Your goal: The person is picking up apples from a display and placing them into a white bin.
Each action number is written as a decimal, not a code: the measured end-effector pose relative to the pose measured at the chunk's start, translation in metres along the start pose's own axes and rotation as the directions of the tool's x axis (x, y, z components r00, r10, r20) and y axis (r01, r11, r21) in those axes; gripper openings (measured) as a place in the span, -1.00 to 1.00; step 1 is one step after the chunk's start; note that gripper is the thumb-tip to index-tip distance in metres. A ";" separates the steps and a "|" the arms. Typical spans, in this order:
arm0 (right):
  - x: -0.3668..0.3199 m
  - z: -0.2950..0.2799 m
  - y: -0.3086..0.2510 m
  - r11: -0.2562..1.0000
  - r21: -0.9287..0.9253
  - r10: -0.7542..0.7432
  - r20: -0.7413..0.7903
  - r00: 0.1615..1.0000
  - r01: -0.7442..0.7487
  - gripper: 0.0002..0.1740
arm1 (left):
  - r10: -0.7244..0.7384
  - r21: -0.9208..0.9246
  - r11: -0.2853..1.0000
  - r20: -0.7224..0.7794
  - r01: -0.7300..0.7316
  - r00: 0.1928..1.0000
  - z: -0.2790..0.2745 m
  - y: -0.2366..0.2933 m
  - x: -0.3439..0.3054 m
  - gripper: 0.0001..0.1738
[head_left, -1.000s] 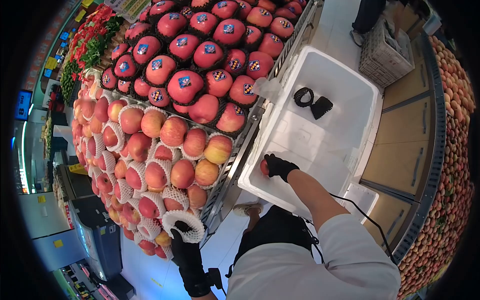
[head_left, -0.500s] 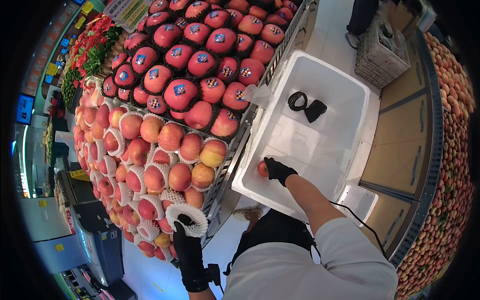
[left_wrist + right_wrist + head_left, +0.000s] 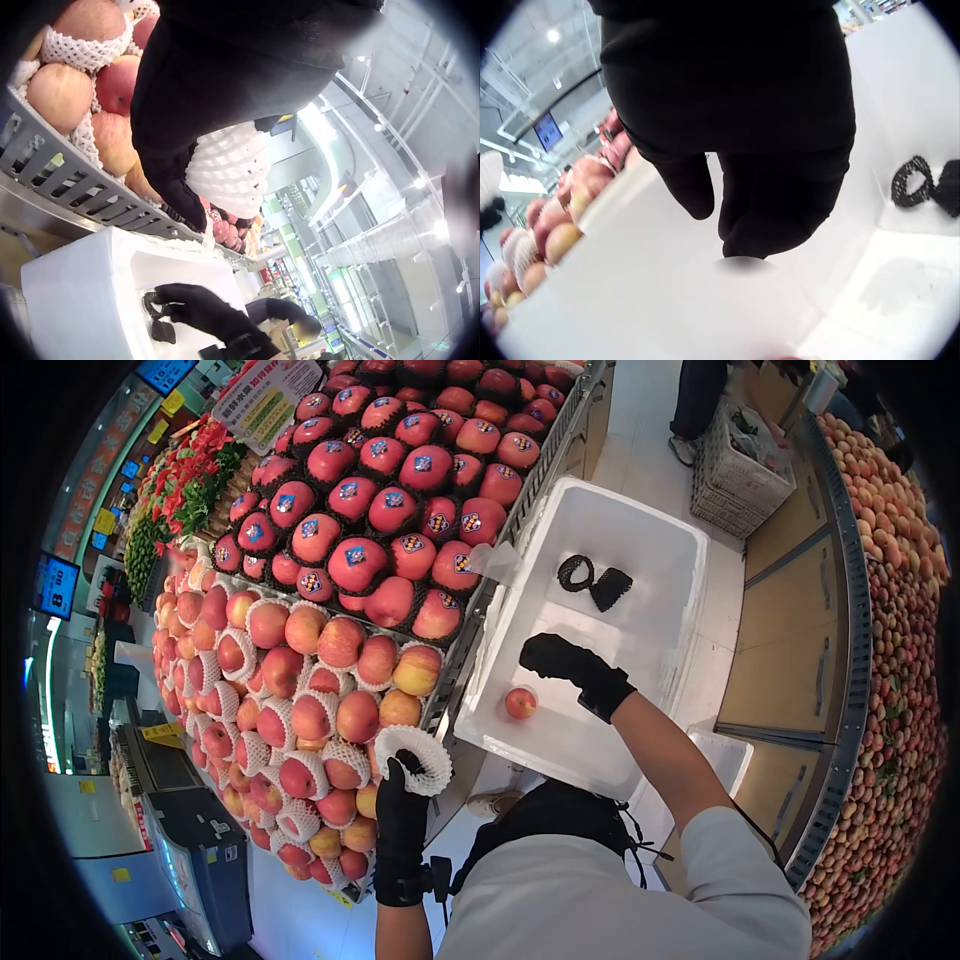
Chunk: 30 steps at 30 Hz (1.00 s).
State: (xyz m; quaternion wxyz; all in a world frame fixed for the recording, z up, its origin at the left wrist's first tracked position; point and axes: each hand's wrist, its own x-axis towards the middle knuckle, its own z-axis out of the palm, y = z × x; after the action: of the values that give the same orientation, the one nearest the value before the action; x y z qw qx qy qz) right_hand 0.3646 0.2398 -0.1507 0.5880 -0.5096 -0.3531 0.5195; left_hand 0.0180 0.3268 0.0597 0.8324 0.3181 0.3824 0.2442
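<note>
While the right forearm reaches in from the near right over the white box (image 3: 560,736), the right hand (image 3: 565,660) hangs above the box floor, palm side down. Its gloved fingers droop in a loose curve, the thumb stands apart from them with a gap between, and they have hold of nothing. A single apple (image 3: 520,703) sits on the box floor in the near left part, just nearer than that hand and clear of the fingertips.

The left forearm points away from the near edge, and the left hand (image 3: 402,810), gloved in black too, is raised at the near right corner of the apple pile (image 3: 357,717). Its fingers and thumb are closed partway around a white foam net (image 3: 434,776), whose flared opening faces up; dark glove tips show inside it.

In the far part of the box lie a black ring (image 3: 575,573) and, touching or almost touching it on the right, a black net (image 3: 610,590). Left of the box, many of the pile's apples wear white foam; farther off, red apples (image 3: 392,510) with stickers sit in black nets. A crate (image 3: 735,490) stands far right, beyond the box.
</note>
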 end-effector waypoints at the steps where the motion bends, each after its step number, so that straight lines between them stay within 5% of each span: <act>1: -0.004 0.012 -0.037 0.947 -0.319 -0.034 0.012 0.999 0.036 -0.81 | -0.015 0.021 1.000 0.022 0.015 1.000 0.005 -0.003 0.001 -0.41; 2: -0.009 0.028 -0.078 0.794 -0.604 -0.059 0.036 0.998 0.069 -0.78 | -0.022 0.041 0.999 0.041 0.020 0.999 0.005 -0.009 0.006 -0.41; 5: -0.033 0.074 -0.139 0.847 -0.532 0.007 0.015 1.000 0.002 -0.61 | -0.067 0.020 0.998 0.043 0.066 0.997 0.010 -0.023 0.017 -0.46; 8: -0.057 0.119 -0.159 0.884 -0.462 0.046 -0.064 0.997 -0.070 -0.44 | 0.045 0.690 0.717 0.098 -0.101 0.994 0.027 -0.023 0.009 -0.50; 9: -0.061 0.129 -0.151 0.869 -0.495 -0.015 -0.034 0.999 -0.004 -0.35 | -0.010 0.482 0.876 0.081 -0.030 0.997 0.049 -0.019 0.004 -0.52; 12: -0.073 0.145 -0.152 0.881 -0.474 0.010 0.017 1.000 0.000 -0.54 | 0.002 0.599 0.793 0.182 -0.112 0.983 0.075 -0.014 -0.005 -0.54; 16: -0.085 0.139 -0.152 0.834 -0.551 -0.034 -0.094 0.995 -0.024 -0.62 | -0.227 0.336 0.928 0.170 0.160 0.959 0.058 -0.023 -0.002 -0.47; 18: -0.087 0.121 -0.150 0.862 -0.468 0.090 -0.236 0.968 -0.194 -0.61 | -0.155 0.331 0.939 0.147 0.099 0.977 0.054 -0.021 -0.008 -0.48; 20: -0.084 0.087 -0.127 0.747 -0.646 -0.077 -0.320 0.944 -0.158 -0.62 | -0.093 0.327 0.944 0.138 0.043 0.986 0.047 -0.019 -0.010 -0.48; 21: -0.078 0.063 -0.104 0.718 -0.688 -0.205 -0.362 0.909 -0.112 -0.64 | -0.070 0.326 0.945 0.140 0.021 0.988 0.035 -0.018 -0.007 -0.48; 23: -0.071 0.023 -0.102 0.780 -0.603 -0.197 -0.493 0.848 -0.169 -0.69 | -0.005 0.356 0.933 0.148 -0.048 0.989 0.021 -0.015 -0.010 -0.48; 24: -0.068 0.005 -0.114 0.849 -0.457 -0.049 -0.568 0.821 -0.266 -0.71 | -0.004 0.360 0.932 0.116 -0.039 0.993 0.018 -0.012 -0.011 -0.46; 26: -0.063 -0.027 -0.122 0.923 -0.370 -0.173 -0.642 0.747 -0.105 -0.70 | -0.001 0.367 0.930 0.051 -0.018 0.999 0.009 -0.006 -0.013 -0.40; 28: -0.049 -0.054 -0.134 0.875 -0.453 -0.247 -0.723 0.645 -0.173 -0.52 | 0.029 0.323 0.945 0.041 -0.041 0.999 -0.006 -0.007 -0.015 -0.46; 30: -0.047 -0.064 -0.147 0.680 -0.624 -0.423 -0.763 0.489 -0.385 -0.32 | 0.061 0.304 0.951 0.016 -0.063 0.998 -0.015 -0.006 -0.019 -0.48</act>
State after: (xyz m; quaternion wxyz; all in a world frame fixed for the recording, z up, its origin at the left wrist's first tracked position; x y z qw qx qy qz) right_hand 0.4522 0.1876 -0.0180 0.4310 -0.8827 -0.1870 -0.0088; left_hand -0.0045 0.3153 0.0569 0.7668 0.4550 0.4025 0.2073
